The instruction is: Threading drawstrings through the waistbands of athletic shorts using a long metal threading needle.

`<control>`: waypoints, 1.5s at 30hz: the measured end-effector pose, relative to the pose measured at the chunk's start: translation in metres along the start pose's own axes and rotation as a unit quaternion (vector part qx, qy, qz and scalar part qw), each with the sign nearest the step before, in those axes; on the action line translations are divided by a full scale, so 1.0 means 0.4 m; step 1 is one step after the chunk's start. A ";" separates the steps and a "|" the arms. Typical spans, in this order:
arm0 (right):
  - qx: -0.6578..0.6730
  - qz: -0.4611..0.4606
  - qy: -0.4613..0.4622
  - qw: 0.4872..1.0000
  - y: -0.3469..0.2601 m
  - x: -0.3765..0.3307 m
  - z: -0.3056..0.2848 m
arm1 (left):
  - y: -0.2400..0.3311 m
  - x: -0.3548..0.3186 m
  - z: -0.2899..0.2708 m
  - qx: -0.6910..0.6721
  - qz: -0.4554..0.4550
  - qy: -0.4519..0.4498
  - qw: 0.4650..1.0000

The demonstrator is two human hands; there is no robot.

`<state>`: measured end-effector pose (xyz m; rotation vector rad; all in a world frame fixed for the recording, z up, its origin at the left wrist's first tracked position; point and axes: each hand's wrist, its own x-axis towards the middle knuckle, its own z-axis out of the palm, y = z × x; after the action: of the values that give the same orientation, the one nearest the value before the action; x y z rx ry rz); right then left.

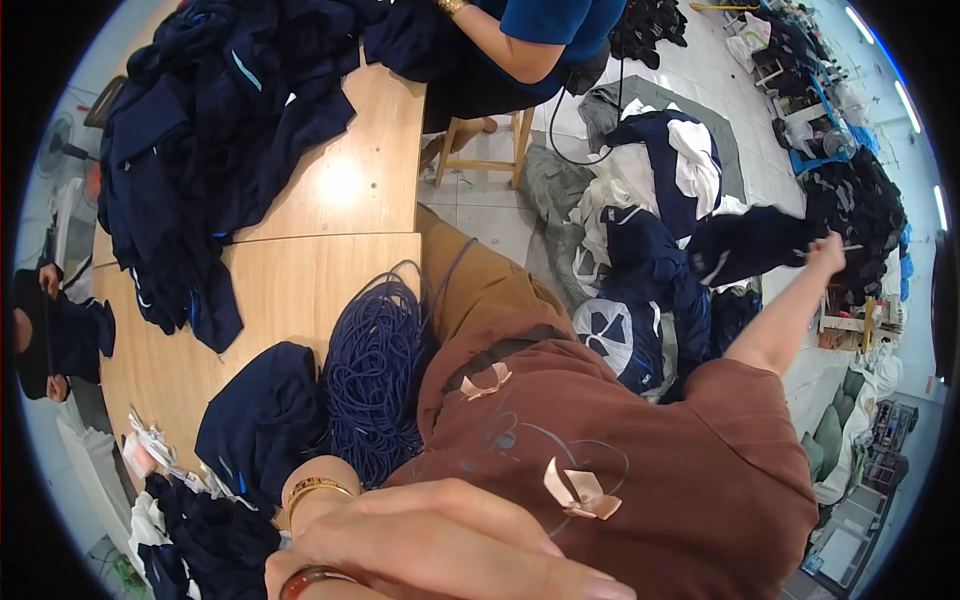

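Observation:
My left hand [440, 535] is very close to the camera at the lower edge, with a gold bracelet and a reddish band. Its fingers stretch to the right, and nothing shows in them; the lower part is cut off. Out to the right, my right hand [825, 255] is closed on a navy garment [752, 242], which stretches leftward over a heap. A thin pale thing sticks out past that fist. A bundle of navy cord [375, 375] hangs over the table edge, beside a folded navy cloth piece [262, 420].
Navy garments [190, 150] are heaped on the wooden table [330, 265]. More navy and white clothes [650, 240] lie on grey sheeting on the floor. A co-worker in a blue top [545, 25] is at the far side, by a wooden stool [490, 160]. Another person [70, 330] is at far left.

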<state>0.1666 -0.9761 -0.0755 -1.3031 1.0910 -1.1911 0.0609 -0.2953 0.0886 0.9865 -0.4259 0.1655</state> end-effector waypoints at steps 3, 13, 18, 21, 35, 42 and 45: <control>0.016 -0.059 -0.055 0.997 0.171 -0.174 0.164 | 0.005 0.024 -0.073 0.007 -0.032 -0.085 0.996; 0.250 -0.226 -0.607 0.719 0.036 -1.371 0.516 | 0.144 -0.242 -0.225 0.335 0.211 0.231 0.889; 0.122 -0.131 -0.940 0.290 0.091 -1.857 0.375 | 0.105 -0.516 -0.214 0.442 0.274 0.540 0.662; 0.098 -0.314 -0.944 0.018 0.123 -1.999 0.276 | 0.053 -0.634 -0.130 0.448 0.269 0.665 0.534; 0.278 -0.349 -0.888 0.110 -0.115 -2.062 0.152 | -0.003 -0.545 -0.437 0.764 -0.042 0.506 0.399; 0.472 -0.504 -0.629 0.357 -0.345 -2.098 0.270 | 0.065 -0.470 -0.574 0.774 -0.036 0.556 0.299; 0.364 -0.591 -0.576 0.433 -0.358 -2.164 0.398 | 0.184 -0.530 -0.607 0.748 -0.158 0.584 0.274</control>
<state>0.2352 -0.0907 0.0036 -1.5314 -1.5181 -0.9355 -0.0886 -0.0405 -0.0596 2.3492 1.7971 0.9719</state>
